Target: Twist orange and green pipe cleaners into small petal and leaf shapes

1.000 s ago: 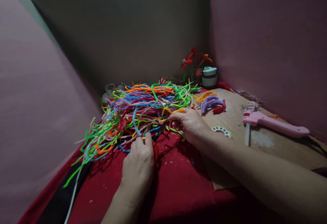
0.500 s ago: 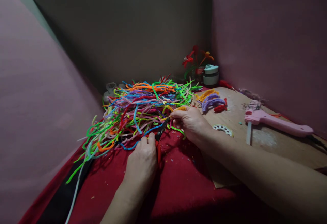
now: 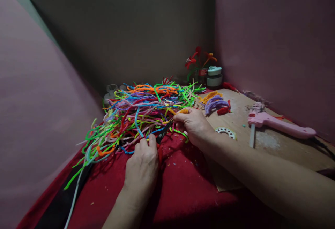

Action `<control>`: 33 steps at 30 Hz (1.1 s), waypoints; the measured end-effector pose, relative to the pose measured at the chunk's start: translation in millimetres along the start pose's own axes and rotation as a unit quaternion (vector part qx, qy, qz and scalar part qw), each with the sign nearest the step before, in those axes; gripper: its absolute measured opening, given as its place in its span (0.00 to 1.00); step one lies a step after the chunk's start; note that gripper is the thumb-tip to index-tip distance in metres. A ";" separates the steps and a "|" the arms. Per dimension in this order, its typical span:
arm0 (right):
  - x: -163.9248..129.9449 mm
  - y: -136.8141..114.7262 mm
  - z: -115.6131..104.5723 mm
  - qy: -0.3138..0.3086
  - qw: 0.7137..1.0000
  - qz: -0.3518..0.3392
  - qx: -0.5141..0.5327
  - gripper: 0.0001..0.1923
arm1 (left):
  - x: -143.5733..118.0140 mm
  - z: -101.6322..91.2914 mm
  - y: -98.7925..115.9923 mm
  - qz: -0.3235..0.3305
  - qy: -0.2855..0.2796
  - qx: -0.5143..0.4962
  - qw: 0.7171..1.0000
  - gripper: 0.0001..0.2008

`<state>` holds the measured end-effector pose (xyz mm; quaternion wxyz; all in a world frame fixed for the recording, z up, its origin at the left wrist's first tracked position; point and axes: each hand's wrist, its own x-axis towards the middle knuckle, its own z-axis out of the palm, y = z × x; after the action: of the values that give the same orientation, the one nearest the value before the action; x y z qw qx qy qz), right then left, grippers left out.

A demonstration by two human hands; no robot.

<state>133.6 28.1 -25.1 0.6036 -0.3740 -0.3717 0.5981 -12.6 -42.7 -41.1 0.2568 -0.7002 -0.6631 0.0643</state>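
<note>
At the near edge of the tangled pile of coloured pipe cleaners [image 3: 146, 112], I see the left hand [image 3: 142, 168] wrapped around the handles of a pair of cutters [image 3: 162, 133], its grip clamped on them, the dark blades pointing up and to the right. The right hand [image 3: 195, 126] has its thumb and fingers pinched together on a short orange pipe cleaner [image 3: 183, 111], held just above the blade tips and right against the pile. I cannot tell whether the blades are parted or shut.

My worry is the closeness: the right fingertips sit just beside the blade tips, so a squeeze with the piece slightly off line could nip skin instead of wire. The loose strands lying around the blades could slip in too and get cut by mistake, or snag and drag part of the pile across the red cloth [image 3: 183, 187]. A snipped end may fly off and get lost among the scraps already scattered there. The light is dim, which makes a misjudged cut more likely. Farther right on the worktop [image 3: 274, 152], the pink glue gun [image 3: 280, 126] lies well apart from both hands, so it seems no threat for now.
</note>
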 end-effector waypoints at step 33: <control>-1.5 0.3 0.7 -0.129 0.992 0.010 0.005 0.05 | 21.3 -29.4 -33.1 0.010 0.102 -0.377 0.921 0.14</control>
<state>132.8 26.6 -25.1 0.5459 -0.2947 -0.4399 0.6493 -27.2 -30.7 4.2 0.0393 -0.7544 -0.6016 -0.2597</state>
